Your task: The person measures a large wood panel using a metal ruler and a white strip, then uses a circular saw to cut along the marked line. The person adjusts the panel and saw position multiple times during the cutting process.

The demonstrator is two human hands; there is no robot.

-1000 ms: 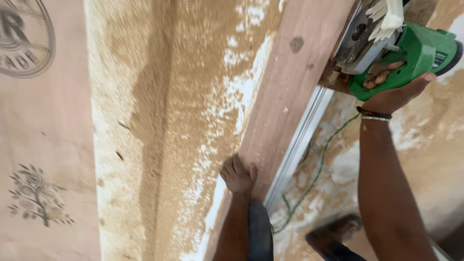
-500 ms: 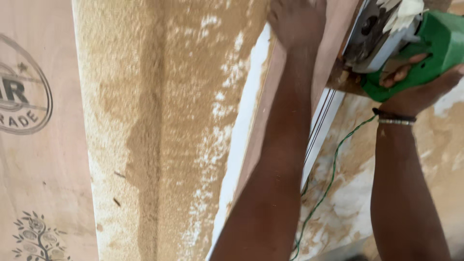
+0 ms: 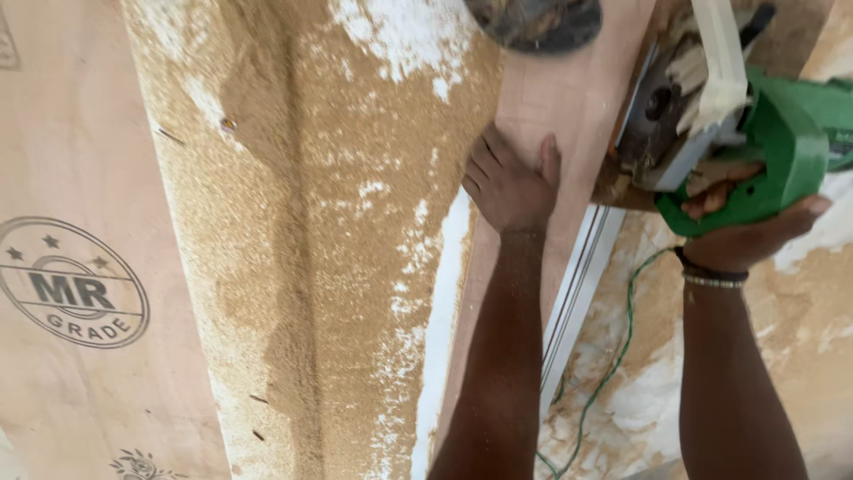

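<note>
My left hand lies flat, fingers apart, on a long narrow plywood strip that runs from the top right down toward the bottom middle. My right hand is wrapped around the green handle of a circular saw, which sits at the strip's right edge near the top right corner. The saw's metal guard and blade housing are dusty and partly taped. A bracelet shows on my right wrist.
A large plywood sheet with round stamps fills the left. Thick sawdust covers the floor beside it. A pale metal straightedge lies along the strip's right side, with a green cord trailing below. A dark sandal is at the top.
My left hand moved up along the strip from near the bottom and now rests flat beside the saw. The view shifted, and the saw stays in my right hand.
</note>
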